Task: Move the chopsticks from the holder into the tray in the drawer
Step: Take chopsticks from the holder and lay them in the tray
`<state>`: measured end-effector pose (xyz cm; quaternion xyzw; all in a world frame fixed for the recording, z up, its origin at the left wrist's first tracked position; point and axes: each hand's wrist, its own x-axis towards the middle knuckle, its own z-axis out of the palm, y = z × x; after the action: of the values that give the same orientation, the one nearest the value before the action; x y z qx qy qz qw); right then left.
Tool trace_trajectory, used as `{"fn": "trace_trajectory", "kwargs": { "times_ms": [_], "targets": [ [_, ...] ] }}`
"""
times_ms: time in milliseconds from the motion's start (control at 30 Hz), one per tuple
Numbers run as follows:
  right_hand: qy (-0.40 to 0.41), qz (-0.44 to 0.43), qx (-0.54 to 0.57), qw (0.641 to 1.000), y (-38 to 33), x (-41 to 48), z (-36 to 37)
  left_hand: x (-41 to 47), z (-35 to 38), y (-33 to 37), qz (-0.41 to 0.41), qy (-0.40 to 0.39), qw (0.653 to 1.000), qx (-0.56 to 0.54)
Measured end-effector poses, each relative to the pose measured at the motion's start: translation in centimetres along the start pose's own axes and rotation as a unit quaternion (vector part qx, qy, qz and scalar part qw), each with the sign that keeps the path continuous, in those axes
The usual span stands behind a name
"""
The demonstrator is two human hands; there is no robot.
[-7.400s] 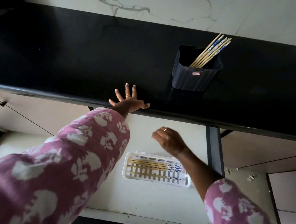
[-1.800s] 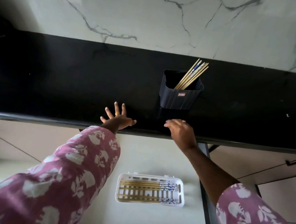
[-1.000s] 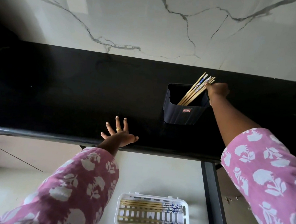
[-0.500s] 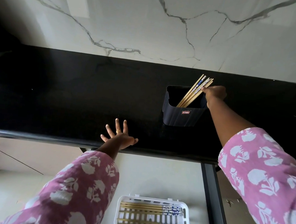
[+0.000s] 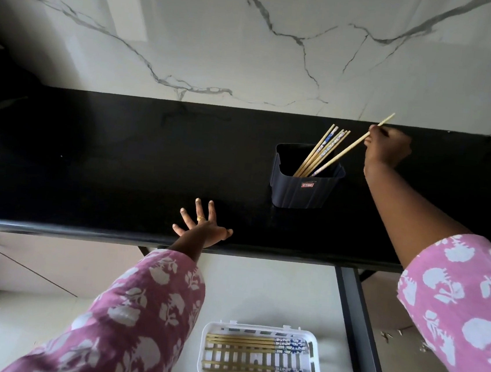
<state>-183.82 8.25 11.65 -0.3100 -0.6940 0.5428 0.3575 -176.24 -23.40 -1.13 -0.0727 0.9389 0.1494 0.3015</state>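
One-handed, pinches a single chopstick in the right hand by the worktop's back edge, low tip slanting left into the holder; rests the left hand splayed at the front edge, nearer the tray.

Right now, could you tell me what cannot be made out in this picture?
Head view:
- Lower ends of the chopsticks, including the one the right hand holds: hidden inside the holder.
- Holder's red label: too small to read.
- Chopstick count in the tray: overlapping, uncertain.
- Drawer's front: cut off by bottom edge.
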Motion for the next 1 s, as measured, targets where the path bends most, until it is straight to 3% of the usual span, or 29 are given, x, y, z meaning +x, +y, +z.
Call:
{"fn": "trace_trajectory", "kwargs": {
  "times_ms": [133,267,500,667,767,867,1000],
  "targets": [
    [0.053,-0.050,0.076,0.994,-2.1,-1.3,-2.5,0.0,0.1,-0.3,0.010,0.006,1.000,0.001],
    [0.040,-0.049,0.169,0.984,-3.3,-3.2,-4.5,-0.4,0.2,-0.7,0.014,0.010,1.000,0.004],
    [-0.117,-0.035,0.210,0.970,-1.6,-8.7,-6.0,-0.9,0.7,-1.2,0.029,0.026,0.999,0.001],
    [-0.239,-0.037,0.180,0.954,1.3,-13.1,-5.6,-0.9,0.8,-1.3,0.032,0.036,0.999,0.002],
    [-0.322,-0.040,0.103,0.940,3.5,-16.1,-5.0,-0.9,0.7,-1.2,0.032,0.036,0.999,0.001],
    [-0.430,-0.060,-0.031,0.900,6.5,-20.0,-4.6,-0.9,0.7,-1.3,0.028,0.034,0.999,-0.002],
    [-0.576,-0.120,-0.213,0.780,10.9,-25.7,-4.7,-0.8,0.7,-1.1,0.029,0.029,0.999,0.001]
  ]
}}
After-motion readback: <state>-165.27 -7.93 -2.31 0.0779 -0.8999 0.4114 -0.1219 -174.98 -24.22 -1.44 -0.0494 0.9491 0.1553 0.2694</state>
